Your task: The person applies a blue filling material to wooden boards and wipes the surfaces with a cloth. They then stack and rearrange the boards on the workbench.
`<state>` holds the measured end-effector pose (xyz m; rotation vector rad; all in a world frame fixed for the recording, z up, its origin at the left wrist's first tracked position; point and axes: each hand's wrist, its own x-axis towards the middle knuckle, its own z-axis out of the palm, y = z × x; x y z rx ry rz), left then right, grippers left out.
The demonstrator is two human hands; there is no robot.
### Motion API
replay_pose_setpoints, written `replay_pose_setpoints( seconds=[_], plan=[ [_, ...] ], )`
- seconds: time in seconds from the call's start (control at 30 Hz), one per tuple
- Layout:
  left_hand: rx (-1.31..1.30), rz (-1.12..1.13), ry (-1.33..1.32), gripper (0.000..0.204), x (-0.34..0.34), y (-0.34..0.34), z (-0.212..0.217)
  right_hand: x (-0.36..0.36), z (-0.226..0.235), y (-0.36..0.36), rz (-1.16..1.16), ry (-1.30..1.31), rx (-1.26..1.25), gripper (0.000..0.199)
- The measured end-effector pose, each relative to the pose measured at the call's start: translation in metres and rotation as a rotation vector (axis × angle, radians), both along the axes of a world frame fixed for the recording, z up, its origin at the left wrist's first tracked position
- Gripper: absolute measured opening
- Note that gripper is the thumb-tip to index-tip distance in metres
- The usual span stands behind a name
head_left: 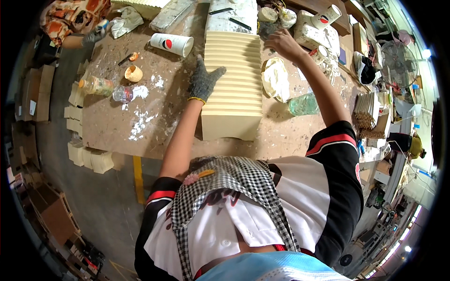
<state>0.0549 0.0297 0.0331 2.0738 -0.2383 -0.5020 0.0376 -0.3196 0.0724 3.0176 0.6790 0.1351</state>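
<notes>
Resting flat, fingers spread, the left hand [205, 80] in a grey knit glove lies open on the left edge of a cream ribbed panel [233, 89], holding nothing. Panel: long, stepped ridges across its top, lying on the brown table [154, 117] in front of the person, its near end close to the table's front edge.

Right hand [282, 43]: bare, stretched to the panel's far right corner, fingers bent down onto the table there; whether its grip closes on anything cannot be told.

Beside the panel, right: crumpled cream cloth [276, 79] and a clear plastic bottle [303, 104] lying down. Left of the panel: paper cup [171, 44] on its side, a small bottle [123, 93], white powder smears.

Far left corner: another person's gloved hand [93, 35].

Floor, left: stacked cream blocks [91, 159].
</notes>
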Motion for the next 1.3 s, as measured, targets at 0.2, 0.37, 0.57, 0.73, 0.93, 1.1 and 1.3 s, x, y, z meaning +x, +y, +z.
replay_pose_setpoints(
  seconds=[0.2, 0.37, 0.57, 0.73, 0.93, 1.1, 1.3],
  plan=[
    [-0.028, -0.002, 0.037, 0.118, -0.001, 0.004, 0.003, 0.009, 0.006, 0.053, 0.099, -0.015, 0.034, 0.020],
    [-0.045, -0.015, 0.027, 0.119, 0.000, 0.000, 0.003, -0.012, -0.008, -0.001, -0.007, 0.010, -0.063, 0.020],
    [-0.065, 0.025, -0.002, 0.118, -0.001, 0.004, -0.011, -0.095, 0.002, 0.023, -0.307, 0.132, 0.235, 0.022],
    [-0.116, 0.021, -0.057, 0.116, -0.004, 0.003, -0.008, -0.205, -0.057, 0.078, -0.705, 0.526, 0.242, 0.019],
    [0.049, -0.018, -0.136, 0.115, -0.006, -0.001, 0.008, -0.247, 0.072, 0.088, -0.626, 0.659, 0.872, 0.028],
    [0.073, -0.002, -0.355, 0.113, 0.002, 0.007, -0.023, -0.282, 0.273, 0.120, 0.469, 0.401, 1.117, 0.021],
    [0.148, -0.036, -0.428, 0.110, -0.005, 0.002, -0.008, -0.308, 0.301, 0.161, 0.626, 0.317, 1.208, 0.018]
  ],
)
